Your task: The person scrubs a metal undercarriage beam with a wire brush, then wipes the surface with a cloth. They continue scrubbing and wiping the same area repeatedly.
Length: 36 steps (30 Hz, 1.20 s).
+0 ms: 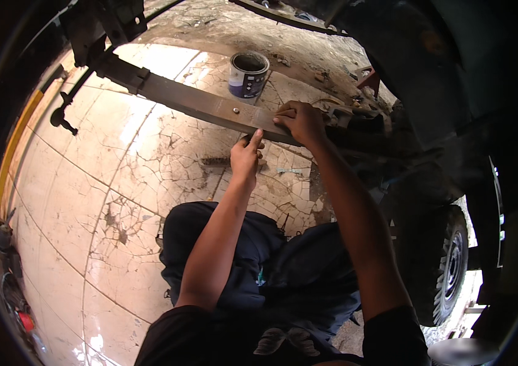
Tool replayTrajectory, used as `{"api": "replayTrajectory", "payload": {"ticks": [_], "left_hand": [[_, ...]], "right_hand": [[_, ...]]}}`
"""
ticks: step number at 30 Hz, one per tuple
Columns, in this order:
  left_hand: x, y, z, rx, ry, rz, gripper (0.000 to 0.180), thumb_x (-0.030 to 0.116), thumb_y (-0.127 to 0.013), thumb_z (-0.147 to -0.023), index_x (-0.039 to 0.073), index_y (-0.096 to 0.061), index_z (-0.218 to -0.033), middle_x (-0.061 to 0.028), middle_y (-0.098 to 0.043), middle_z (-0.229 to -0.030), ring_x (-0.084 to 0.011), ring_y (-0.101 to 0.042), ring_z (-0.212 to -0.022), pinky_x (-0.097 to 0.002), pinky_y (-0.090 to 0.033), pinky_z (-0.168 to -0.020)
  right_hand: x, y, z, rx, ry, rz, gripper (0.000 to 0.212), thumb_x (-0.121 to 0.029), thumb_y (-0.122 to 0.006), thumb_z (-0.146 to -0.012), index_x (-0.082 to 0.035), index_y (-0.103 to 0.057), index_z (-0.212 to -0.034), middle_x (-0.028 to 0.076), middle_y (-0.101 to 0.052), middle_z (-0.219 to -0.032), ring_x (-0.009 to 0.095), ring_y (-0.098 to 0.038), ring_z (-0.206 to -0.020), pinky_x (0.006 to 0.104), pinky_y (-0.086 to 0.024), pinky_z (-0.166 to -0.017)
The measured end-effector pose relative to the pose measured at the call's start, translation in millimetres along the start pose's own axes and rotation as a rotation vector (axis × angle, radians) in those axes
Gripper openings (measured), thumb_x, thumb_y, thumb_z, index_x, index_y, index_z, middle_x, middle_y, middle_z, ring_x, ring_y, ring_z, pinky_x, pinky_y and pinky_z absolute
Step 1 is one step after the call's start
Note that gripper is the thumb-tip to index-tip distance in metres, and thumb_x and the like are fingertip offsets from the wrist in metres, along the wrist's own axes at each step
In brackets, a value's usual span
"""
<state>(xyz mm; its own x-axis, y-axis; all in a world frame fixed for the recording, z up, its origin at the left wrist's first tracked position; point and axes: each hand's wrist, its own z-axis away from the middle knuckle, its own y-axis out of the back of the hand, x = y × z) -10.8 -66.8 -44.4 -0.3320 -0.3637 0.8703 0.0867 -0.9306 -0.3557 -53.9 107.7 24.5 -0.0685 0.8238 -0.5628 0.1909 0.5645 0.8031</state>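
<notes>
Nearest: person's dark tee (210,335) w/ pale print, then dark trousers (201,235), knees bent & apart, bare forearms running fwd over them. Off to R, a chunky-tread tyre (448,268) stands upright in shadow; far L edge has a red item (26,321) among dark bits, too blurred to ID. Floor (64,201) = pale tiles, badly cracked in the middle, w/ bright glare on L. Past the knees, L hand (245,158) is at near edge of a long flat metal bar (189,102), thumb up against it, other fingers curled in; can't tell if they grip anything. R hand (303,122) comes over bar's top face a bit further R, fingers bunched narrow, tips at the surface; can't tell if something small is pinched btwn them. Bar runs slantwise from upper L down to R, above floor, R end lost in dark parts. A small round bolt head (236,110) sits on its top, L of R hand. On floor below bar, by L hand: a dark brush-like strip (215,162). Just beyond bar, an open grey can (248,85) w/ dark blue label stands upright. Farthest, top: rough dirty ground (210,30) w/ scattered debris.
</notes>
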Motion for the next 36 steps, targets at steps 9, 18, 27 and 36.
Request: {"api": "replayTrajectory", "payload": {"ticks": [9,18,27,36], "left_hand": [[2.5,0.9,1.6,-0.051,0.117,0.056,0.055,0.039,-0.085,-0.092,-0.004,-0.065,-0.12,-0.0073,-0.068,-0.1,-0.0101,-0.056,-0.07,-0.0273,-0.046,-0.058],[-13.8,-9.3,8.8,-0.178,0.124,-0.178,0.055,0.033,-0.087,-0.089,-0.005,-0.071,-0.126,-0.0049,-0.063,-0.084,-0.0089,-0.052,-0.065,-0.0293,-0.042,-0.056],[-19.7,-4.0,7.8,-0.216,0.124,-0.262,0.049,0.016,-0.087,-0.086,0.003,-0.069,-0.131,-0.0046,-0.073,-0.105,-0.0126,-0.062,-0.083,-0.0296,-0.048,-0.07],[-20.6,-12.6,13.3,-0.278,0.026,-0.207,0.048,0.012,-0.086,-0.084,0.0,-0.071,-0.129,0.0011,-0.065,-0.088,-0.0111,-0.058,-0.074,-0.0276,-0.047,-0.067]], "right_hand": [[21.9,52.8,23.3,-0.046,-0.015,0.075,0.021,-0.028,-0.089,-0.079,-0.014,-0.084,-0.093,0.004,-0.081,-0.087,0.021,-0.078,-0.084,0.0385,-0.059,-0.081],[-42.1,-19.6,4.5,0.059,-0.02,0.037,0.025,-0.034,-0.09,-0.08,-0.015,-0.085,-0.094,0.008,-0.08,-0.086,0.027,-0.078,-0.083,0.04,-0.06,-0.079],[-13.1,31.9,18.3,-0.125,-0.227,0.248,0.02,-0.036,-0.091,-0.077,-0.024,-0.084,-0.09,0.0,-0.08,-0.092,0.025,-0.074,-0.108,0.0786,-0.025,-0.108],[-13.7,-12.6,18.3,0.076,-0.1,0.134,0.033,-0.04,-0.091,-0.074,-0.016,-0.082,-0.094,0.007,-0.08,-0.093,0.03,-0.077,-0.091,0.0402,-0.059,-0.081]]}}
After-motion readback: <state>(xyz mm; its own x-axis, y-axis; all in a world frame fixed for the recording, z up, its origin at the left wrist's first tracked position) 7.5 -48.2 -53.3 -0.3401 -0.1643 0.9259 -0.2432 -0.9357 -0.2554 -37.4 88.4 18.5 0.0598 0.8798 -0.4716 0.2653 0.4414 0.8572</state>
